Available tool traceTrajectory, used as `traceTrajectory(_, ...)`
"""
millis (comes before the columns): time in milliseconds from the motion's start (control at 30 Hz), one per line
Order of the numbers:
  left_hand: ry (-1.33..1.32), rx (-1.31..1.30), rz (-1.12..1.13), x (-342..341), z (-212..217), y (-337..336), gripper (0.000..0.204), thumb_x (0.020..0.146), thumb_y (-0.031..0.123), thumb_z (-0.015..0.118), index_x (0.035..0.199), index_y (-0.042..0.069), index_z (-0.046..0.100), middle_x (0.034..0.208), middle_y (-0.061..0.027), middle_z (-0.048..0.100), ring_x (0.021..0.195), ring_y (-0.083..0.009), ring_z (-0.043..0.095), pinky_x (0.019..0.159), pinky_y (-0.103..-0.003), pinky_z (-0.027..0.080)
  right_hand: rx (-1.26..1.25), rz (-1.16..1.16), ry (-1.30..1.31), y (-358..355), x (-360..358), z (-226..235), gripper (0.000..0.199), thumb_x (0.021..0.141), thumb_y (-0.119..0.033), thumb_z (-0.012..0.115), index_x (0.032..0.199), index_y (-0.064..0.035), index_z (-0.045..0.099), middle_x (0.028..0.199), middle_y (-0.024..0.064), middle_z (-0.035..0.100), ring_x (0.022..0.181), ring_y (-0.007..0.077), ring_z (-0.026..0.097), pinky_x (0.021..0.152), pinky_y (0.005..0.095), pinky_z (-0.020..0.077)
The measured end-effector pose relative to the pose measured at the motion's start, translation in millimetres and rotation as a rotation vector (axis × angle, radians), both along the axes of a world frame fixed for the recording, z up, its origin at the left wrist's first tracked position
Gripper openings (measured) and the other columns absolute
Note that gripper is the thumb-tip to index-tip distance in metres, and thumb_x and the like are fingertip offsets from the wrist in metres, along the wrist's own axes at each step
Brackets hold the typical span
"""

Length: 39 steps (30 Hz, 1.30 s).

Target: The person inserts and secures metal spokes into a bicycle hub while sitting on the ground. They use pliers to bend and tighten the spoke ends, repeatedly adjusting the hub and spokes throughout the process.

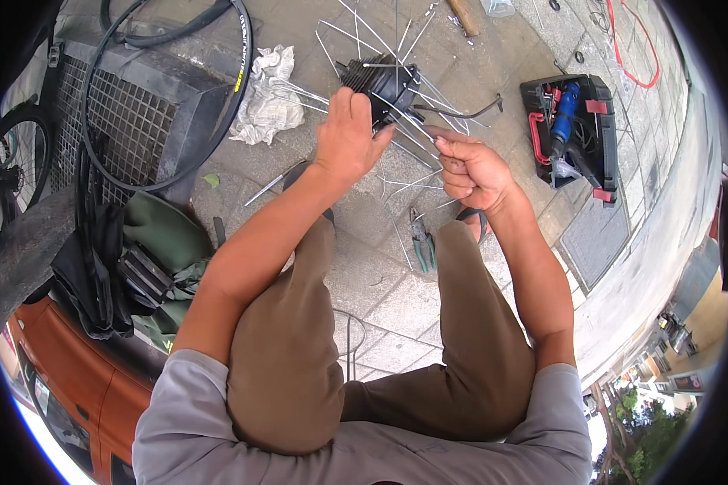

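A black finned wheel hub [372, 78] stands on the paving in front of me, with thin metal spokes sticking out on several sides. My left hand [348, 136] is closed on its near left edge, fingers curled over and thumb toward the right. To the right of the hub, my right hand [471, 168] is closed in a pinch on a spoke [419, 128] that runs toward the hub. A black cable [461, 114] leaves the hub on the right. Loose spokes [404, 183] lie below the hands. Green-handled pliers [422, 241] rest between my feet.
On the right lies an open black tool case [605, 137] with a blue power tool [566, 111]. A crumpled white cloth [268, 97] is left of the hub, beside a black wheel rim [91, 133] leaning over a metal grate [129, 113]. A wooden handle [463, 16] lies at the far side.
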State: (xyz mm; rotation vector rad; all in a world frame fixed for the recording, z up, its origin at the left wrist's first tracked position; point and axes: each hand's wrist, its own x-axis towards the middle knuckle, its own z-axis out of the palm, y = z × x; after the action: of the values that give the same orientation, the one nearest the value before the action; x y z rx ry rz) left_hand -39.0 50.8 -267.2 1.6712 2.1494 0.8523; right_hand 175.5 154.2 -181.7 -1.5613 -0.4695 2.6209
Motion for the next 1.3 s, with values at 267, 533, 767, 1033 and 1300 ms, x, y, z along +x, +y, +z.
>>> traceTrajectory(267,0.024,0.001,-0.034,-1.2,6.8,-0.2,0.057,0.08,0.029,0.089,0.106,0.004,0.045,0.107,-0.0188,0.05,0.102,-0.0426,0.059,0.067,-0.053,0.058,0.086,-0.041,-0.061,-28.4,-5.1,-12.9,0.04,0.107,-0.016,0.063,0.145,-0.0043,0.058,0.068,-0.0088,0.04,0.047,0.0035,0.027,0.042,0.0257,0.022)
traceTrajectory(533,0.036,-0.057,-0.019,4.6,3.3,-5.7,0.063,0.079,0.031,0.092,0.114,0.0,0.049,0.112,-0.0192,0.052,0.103,-0.0439,0.06,0.074,-0.053,0.055,0.032,0.002,0.054,-1.1,-29.5,-11.8,0.033,0.107,-0.017,0.062,0.138,-0.0062,0.063,0.067,-0.0084,0.041,0.046,0.0035,0.026,0.04,0.0239,0.0217)
traceTrajectory(767,0.004,-0.081,0.045,-4.3,2.6,1.8,0.067,0.076,0.031,0.093,0.117,0.001,0.05,0.114,-0.0183,0.054,0.104,-0.0422,0.062,0.075,-0.054,0.055,0.076,0.017,-0.107,3.0,-55.3,-27.2,0.016,0.103,-0.025,0.068,0.104,-0.0091,0.065,0.064,-0.0074,0.04,0.046,0.0038,0.024,0.041,0.0231,0.0204)
traceTrajectory(1033,-1.005,-0.158,0.371,-48.0,1.8,1.0,0.035,0.106,0.031,0.072,0.117,-0.002,0.07,0.099,-0.0038,0.073,0.079,-0.0111,0.061,0.069,-0.026,0.048,0.009,-0.063,-0.111,5.9,-64.8,-46.0,0.014,0.098,-0.022,0.06,0.104,-0.0102,0.056,0.077,0.0019,0.053,0.049,0.0048,0.028,0.041,0.0241,0.0237)
traceTrajectory(1300,-1.337,-0.213,0.5,-55.0,8.3,8.5,0.036,0.103,0.03,0.075,0.122,0.0,0.071,0.105,-0.006,0.075,0.073,-0.0121,0.063,0.057,-0.024,0.044,-0.065,0.008,-0.11,4.4,-66.8,-58.0,0.009,0.096,-0.018,0.06,0.095,-0.012,0.053,0.071,-0.0003,0.05,0.048,0.0046,0.028,0.04,0.0243,0.0224)
